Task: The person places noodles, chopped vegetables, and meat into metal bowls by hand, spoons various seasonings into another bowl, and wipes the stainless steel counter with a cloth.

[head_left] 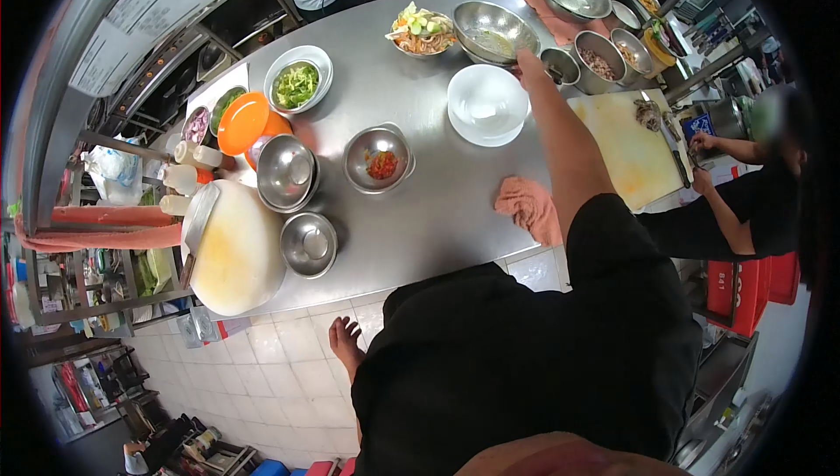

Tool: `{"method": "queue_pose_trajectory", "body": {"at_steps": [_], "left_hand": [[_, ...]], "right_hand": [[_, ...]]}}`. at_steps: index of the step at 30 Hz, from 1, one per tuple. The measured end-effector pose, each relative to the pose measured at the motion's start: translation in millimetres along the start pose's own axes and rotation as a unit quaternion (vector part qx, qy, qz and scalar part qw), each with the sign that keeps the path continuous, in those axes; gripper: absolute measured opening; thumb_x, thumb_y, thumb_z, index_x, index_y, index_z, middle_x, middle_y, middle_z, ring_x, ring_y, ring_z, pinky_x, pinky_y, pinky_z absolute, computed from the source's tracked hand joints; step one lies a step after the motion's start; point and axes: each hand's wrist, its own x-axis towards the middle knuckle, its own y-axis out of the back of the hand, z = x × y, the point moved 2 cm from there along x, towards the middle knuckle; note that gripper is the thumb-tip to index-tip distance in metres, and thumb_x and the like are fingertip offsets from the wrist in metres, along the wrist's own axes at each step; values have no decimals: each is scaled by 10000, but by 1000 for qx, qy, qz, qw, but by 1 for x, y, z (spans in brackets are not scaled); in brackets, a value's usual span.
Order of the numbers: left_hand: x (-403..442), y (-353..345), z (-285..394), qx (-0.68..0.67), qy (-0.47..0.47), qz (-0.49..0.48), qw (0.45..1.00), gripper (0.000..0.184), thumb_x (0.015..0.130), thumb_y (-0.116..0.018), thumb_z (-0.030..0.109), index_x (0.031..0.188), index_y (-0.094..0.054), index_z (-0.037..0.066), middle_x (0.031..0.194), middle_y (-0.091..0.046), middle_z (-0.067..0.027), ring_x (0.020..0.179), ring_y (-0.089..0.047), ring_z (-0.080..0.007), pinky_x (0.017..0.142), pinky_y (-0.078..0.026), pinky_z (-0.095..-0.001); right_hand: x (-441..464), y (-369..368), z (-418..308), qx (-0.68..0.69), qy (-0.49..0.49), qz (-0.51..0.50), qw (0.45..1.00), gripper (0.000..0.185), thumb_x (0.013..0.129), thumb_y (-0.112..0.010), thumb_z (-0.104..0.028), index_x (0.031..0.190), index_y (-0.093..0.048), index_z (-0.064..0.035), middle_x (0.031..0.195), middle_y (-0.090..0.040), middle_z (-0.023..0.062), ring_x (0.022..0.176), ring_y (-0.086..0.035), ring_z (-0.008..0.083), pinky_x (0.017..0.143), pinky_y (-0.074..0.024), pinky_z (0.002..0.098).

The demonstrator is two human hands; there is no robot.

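R hand (528,70) holding steel bowl (483,23) by edge, shiny, round, w/ yellowish residue (499,42) inside

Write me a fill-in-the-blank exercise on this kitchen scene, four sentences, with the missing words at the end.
1. The person's ____ hand is at the rim of a metal bowl.
2. The other hand hangs over the tiled ____.
3. The knife on the far left lies on a cutting board whose shape is ____.
4. The person's shirt is coloured ____.

Missing words: right; floor; round; black.
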Motion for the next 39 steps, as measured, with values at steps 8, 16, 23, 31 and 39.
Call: {"method": "queue_pose_trajectory", "body": {"at_steps": [8, 16, 23, 31, 39], "left_hand": [[-1, -14, -31, 2, 50, 11, 999, 340, 938, -610, 300, 1160, -561, 47, 1061, -639, -128, 854, -647, -233, 654, -532, -341], [6, -51, -5, 29, 24, 1, 999, 326, 965, -558, 279, 1186, -552, 39, 1080, -641, -131, 850, -646, -228, 678, -525, -332], [7, -36, -11, 10, 23, 7, 1000, 343, 949, -579, 276, 1199, -540, 44, 1087, -640, -137, 851, -649, -234, 670, -524, -322], [-3, -33, -22, -3, 60, 16, 998, 323, 952, -579, 273, 1176, -549, 42, 1064, -639, -127, 853, -645, -221, 674, -519, -318], [14, -47, 5, 4, 4, -50, 999, 322, 966, -561, 281, 1159, -552, 24, 1073, -636, -126, 883, -641, -221, 711, -514, -323]], "right_hand": [[20, -21, -35, 222, 6, 55, 974, 374, 862, -435, -34, 1227, -473, 43, 1123, -535, 204, 981, -576, 364, 847, -553, 537], [56, -20, -55, 265, -40, 99, 958, 468, 909, -538, -128, 1334, -382, -11, 1257, -432, 258, 1050, -532, 437, 913, -481, 548], [-35, 8, -51, -108, 144, 41, 983, 266, 864, -661, -251, 907, -634, 10, 761, -607, 73, 670, -607, 218, 671, -517, 336], [-164, 96, 70, -184, 171, 80, 965, 224, 943, -524, -162, 1068, -558, 20, 869, -600, 88, 733, -606, 181, 626, -504, 305], [-186, 42, 93, -17, -89, -7, 996, 223, 929, -538, -107, 1056, -518, 75, 867, -599, 152, 679, -638, 239, 579, -580, 337]]}}
